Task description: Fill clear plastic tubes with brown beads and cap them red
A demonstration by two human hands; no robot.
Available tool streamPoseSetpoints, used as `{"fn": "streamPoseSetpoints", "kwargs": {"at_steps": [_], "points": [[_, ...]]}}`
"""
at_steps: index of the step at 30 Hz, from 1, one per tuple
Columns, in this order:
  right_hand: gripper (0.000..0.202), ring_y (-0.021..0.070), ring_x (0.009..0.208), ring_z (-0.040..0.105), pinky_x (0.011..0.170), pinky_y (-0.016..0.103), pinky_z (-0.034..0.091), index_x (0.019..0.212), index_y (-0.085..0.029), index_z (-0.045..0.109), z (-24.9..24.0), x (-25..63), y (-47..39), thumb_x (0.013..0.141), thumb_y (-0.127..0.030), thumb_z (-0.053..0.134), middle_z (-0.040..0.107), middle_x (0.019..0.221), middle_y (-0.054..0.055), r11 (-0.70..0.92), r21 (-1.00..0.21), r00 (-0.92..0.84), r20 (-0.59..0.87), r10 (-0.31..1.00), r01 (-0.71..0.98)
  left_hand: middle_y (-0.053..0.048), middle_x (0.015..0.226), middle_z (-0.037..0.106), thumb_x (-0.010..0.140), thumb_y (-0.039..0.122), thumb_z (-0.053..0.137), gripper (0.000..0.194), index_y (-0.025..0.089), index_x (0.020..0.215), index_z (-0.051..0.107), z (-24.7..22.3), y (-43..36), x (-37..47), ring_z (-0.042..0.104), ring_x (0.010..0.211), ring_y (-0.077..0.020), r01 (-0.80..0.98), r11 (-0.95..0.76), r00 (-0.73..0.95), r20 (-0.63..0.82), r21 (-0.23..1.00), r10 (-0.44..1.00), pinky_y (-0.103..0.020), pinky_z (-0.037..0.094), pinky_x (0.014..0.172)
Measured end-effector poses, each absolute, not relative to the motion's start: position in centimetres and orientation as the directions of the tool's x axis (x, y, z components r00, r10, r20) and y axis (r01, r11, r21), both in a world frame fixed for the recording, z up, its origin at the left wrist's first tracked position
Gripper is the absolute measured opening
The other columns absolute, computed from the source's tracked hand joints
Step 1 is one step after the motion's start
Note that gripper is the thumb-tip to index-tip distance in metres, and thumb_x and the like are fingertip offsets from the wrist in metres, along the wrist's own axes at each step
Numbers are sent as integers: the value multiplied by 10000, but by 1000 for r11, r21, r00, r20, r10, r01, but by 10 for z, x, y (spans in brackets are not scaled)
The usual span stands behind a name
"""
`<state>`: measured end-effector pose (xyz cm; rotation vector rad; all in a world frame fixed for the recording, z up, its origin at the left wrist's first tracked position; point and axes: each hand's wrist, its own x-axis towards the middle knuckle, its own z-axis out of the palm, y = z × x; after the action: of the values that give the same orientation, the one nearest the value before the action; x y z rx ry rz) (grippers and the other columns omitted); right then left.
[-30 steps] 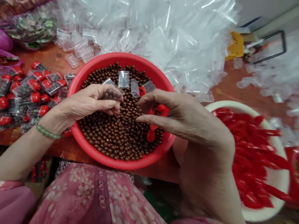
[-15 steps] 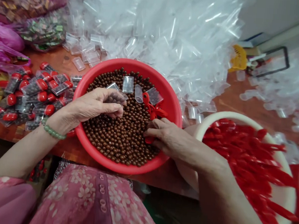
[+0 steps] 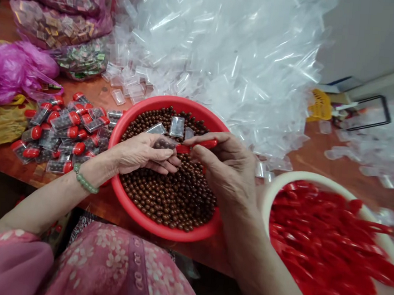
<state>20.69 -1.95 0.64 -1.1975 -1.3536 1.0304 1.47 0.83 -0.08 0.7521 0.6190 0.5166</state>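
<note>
Over a red basin (image 3: pixel 124 205) of small brown balls (image 3: pixel 166 195), my left hand (image 3: pixel 142 154) holds a clear container (image 3: pixel 165 143) with brown balls inside. My right hand (image 3: pixel 227 168) pinches a red plastic piece (image 3: pixel 207 144) between thumb and fingers. One end of that piece meets the open end of the container; whether it is inserted I cannot tell. Clear containers (image 3: pixel 177 127) lie on the balls near the basin's far side.
Filled, red-capped containers (image 3: pixel 61 132) are piled left of the basin. Behind it rises a large heap of clear containers (image 3: pixel 225 54). A cream basin (image 3: pixel 268 198) of red pieces stands at right, a yellow basket (image 3: pixel 319 105) farther back. Pink bags (image 3: pixel 26 66) sit at left.
My right hand has lifted from the balls with a red piece and come up to the container in my left hand. The whole view has shifted, with the scene now lower and farther right.
</note>
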Motion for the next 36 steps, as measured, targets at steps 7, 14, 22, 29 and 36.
{"fn": "streamPoseSetpoints", "kwargs": {"at_steps": [7,14,22,29,36], "points": [[170,99,651,556,596,227,464,898,-252,633,-12,204,-25,859,-417,635,617,790,-21,62,-996,-39,65,997,-70,-47,880,684,807,194,704,180,128,892,559,-3,9,19,698,813,-130,-340,602,597,-329,722,731,-278,533,810],[256,154,822,616,760,322,525,1121,-224,662,-10,199,-22,916,-328,550,627,971,52,303,-818,-83,302,950,490,8,882,598,705,280,789,296,132,892,613,-9,4,19,604,826,-80,-363,451,529,-218,815,820,-266,489,844],[343,192,802,644,736,349,555,1248,-217,625,-9,195,-18,933,-268,500,663,920,79,459,-575,-240,416,877,677,3,889,596,700,322,791,324,143,894,603,-10,5,18,586,844,-85,-354,391,561,-141,850,816,-265,505,837],[223,163,856,686,803,328,562,1077,-255,673,8,198,-6,879,-342,622,730,971,18,242,-906,26,268,963,348,-55,959,659,743,286,761,310,135,964,606,-4,5,15,651,858,-127,-280,444,634,-183,851,751,-271,503,780],[221,166,932,699,883,337,558,1057,-269,712,22,183,-5,839,-288,683,742,1024,13,301,-918,-18,307,952,257,-29,879,657,728,303,767,298,157,954,638,-6,7,15,618,826,-131,-363,403,612,-111,840,783,-280,468,773]]}}
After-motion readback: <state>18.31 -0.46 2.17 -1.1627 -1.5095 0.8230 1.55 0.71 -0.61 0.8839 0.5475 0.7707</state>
